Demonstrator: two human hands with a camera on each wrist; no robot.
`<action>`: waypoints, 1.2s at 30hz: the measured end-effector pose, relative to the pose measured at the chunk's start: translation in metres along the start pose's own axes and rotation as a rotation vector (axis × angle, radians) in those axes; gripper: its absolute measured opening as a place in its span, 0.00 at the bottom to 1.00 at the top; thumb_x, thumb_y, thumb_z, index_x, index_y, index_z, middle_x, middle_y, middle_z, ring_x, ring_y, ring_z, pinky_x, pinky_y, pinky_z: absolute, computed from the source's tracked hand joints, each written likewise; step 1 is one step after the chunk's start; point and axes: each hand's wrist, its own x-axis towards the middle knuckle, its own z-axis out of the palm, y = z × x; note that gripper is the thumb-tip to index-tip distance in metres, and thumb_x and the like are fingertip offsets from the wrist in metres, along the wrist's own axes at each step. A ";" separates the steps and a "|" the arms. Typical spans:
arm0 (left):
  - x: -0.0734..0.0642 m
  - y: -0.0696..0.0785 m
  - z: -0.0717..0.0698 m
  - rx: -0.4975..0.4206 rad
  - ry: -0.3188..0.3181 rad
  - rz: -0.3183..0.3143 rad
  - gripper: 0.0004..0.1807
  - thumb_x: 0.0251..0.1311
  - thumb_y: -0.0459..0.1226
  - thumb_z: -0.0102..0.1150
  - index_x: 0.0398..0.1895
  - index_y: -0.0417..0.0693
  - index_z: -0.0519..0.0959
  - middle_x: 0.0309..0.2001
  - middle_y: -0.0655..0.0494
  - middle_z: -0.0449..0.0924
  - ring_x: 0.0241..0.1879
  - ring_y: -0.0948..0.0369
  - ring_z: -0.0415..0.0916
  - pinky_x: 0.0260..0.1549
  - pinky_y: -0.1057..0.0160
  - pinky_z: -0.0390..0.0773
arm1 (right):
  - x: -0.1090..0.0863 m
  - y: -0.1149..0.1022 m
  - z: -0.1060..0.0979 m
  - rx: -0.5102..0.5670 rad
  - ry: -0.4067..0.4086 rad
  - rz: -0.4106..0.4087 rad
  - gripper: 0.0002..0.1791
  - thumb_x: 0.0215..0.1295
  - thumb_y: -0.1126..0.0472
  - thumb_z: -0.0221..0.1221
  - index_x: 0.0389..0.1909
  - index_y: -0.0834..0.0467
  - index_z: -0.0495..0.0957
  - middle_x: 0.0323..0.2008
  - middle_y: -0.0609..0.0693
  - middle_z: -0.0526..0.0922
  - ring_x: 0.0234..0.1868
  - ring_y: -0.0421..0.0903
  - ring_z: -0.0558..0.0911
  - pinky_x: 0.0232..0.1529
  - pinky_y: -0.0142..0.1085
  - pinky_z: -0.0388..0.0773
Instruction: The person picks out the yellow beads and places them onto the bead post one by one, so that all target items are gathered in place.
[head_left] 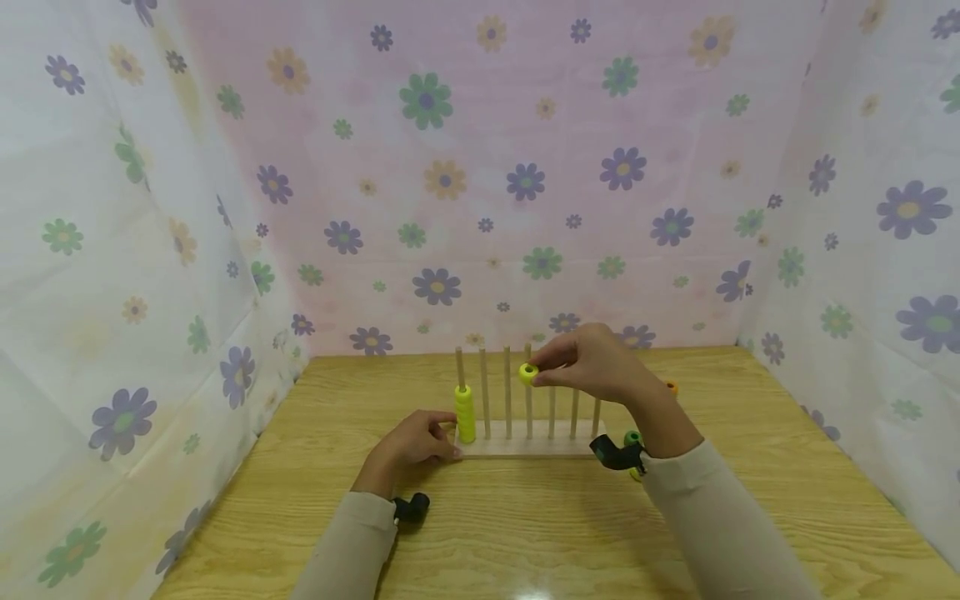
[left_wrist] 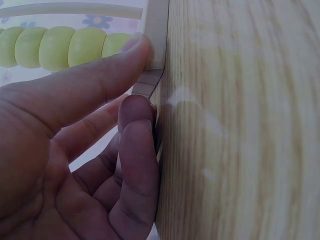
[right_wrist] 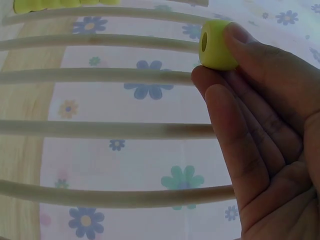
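A wooden peg rack (head_left: 532, 451) with several upright pegs stands on the table. Its leftmost peg carries a stack of yellow beads (head_left: 465, 415). My left hand (head_left: 413, 438) holds the left end of the rack's base, thumb against the base's end (left_wrist: 155, 45) in the left wrist view; part of its fingers' contact is hidden. Above the rack, my right hand (head_left: 600, 364) pinches one yellow bead (right_wrist: 219, 45) between thumb and finger, its hole showing. In the head view that bead (head_left: 528, 374) is near the upper part of a middle peg, apart from the stack.
A green bead (head_left: 633, 437) lies right of the rack, partly behind the right wrist's black camera (head_left: 617, 454). An orange bead (head_left: 672, 388) lies farther back, partly covered by the right arm. Flowered cloth (head_left: 495, 208) encloses the wooden table (head_left: 495, 533) at the back and sides.
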 end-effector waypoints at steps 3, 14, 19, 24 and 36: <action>0.000 0.000 0.001 -0.011 0.000 -0.010 0.41 0.57 0.39 0.78 0.74 0.46 0.72 0.39 0.49 0.80 0.32 0.57 0.77 0.32 0.60 0.81 | 0.003 -0.001 0.002 0.008 0.006 -0.017 0.11 0.62 0.53 0.74 0.45 0.47 0.90 0.41 0.41 0.91 0.38 0.38 0.89 0.41 0.35 0.86; 0.001 0.000 -0.001 -0.004 -0.011 0.007 0.41 0.59 0.38 0.77 0.76 0.44 0.70 0.40 0.49 0.80 0.33 0.58 0.78 0.33 0.60 0.82 | 0.012 -0.006 0.006 0.044 0.036 -0.028 0.09 0.62 0.53 0.74 0.43 0.47 0.91 0.40 0.42 0.91 0.39 0.40 0.90 0.41 0.36 0.87; 0.000 0.000 0.000 -0.003 -0.006 0.000 0.42 0.58 0.39 0.77 0.76 0.44 0.70 0.39 0.50 0.80 0.33 0.58 0.77 0.33 0.60 0.82 | 0.016 -0.009 0.008 0.063 0.039 -0.014 0.09 0.62 0.55 0.74 0.43 0.47 0.91 0.39 0.42 0.91 0.38 0.40 0.90 0.41 0.36 0.87; 0.000 0.001 0.000 -0.009 -0.003 -0.005 0.42 0.58 0.38 0.77 0.75 0.44 0.70 0.39 0.49 0.80 0.32 0.58 0.77 0.32 0.60 0.82 | 0.020 -0.014 0.010 0.064 0.052 -0.009 0.09 0.63 0.56 0.74 0.43 0.47 0.91 0.39 0.42 0.91 0.39 0.39 0.90 0.41 0.35 0.86; 0.002 -0.002 0.000 -0.016 -0.005 -0.012 0.42 0.58 0.39 0.78 0.76 0.44 0.70 0.39 0.50 0.80 0.33 0.58 0.78 0.33 0.60 0.83 | 0.030 -0.020 0.017 0.049 0.073 0.000 0.08 0.63 0.55 0.74 0.42 0.44 0.91 0.38 0.40 0.91 0.39 0.37 0.90 0.40 0.35 0.86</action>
